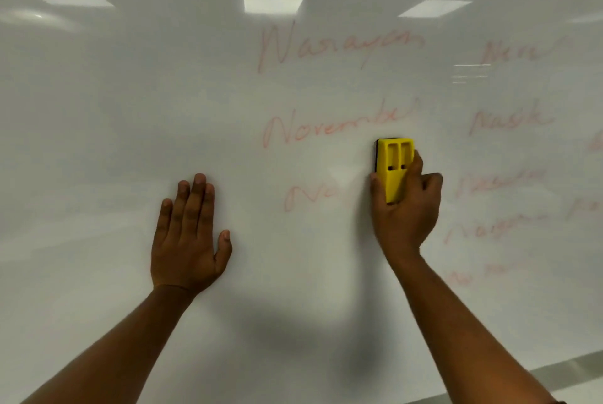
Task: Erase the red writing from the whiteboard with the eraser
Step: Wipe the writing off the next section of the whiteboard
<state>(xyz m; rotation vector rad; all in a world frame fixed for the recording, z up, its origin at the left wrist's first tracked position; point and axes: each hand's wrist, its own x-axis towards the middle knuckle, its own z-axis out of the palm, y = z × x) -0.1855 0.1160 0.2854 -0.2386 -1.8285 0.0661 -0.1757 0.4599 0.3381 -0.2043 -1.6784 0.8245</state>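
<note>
At frame centre-right, the right hand (406, 204) is gripping a boxy yellow plastic eraser (394, 168) against the glossy whiteboard (114, 109), beside faint red writing (339, 129); the left hand (189, 240) is pressing flat, fingers straight.

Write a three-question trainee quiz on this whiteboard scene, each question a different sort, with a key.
1. True or false: the left hand lies flat on the whiteboard.
2. Which hand holds the yellow eraser? A) left B) right C) neither
3. Fill in: the full red word just up and left of the eraser reads ____.

Key: 1 true. 2 B, the right hand grips it. 3 November.
</note>
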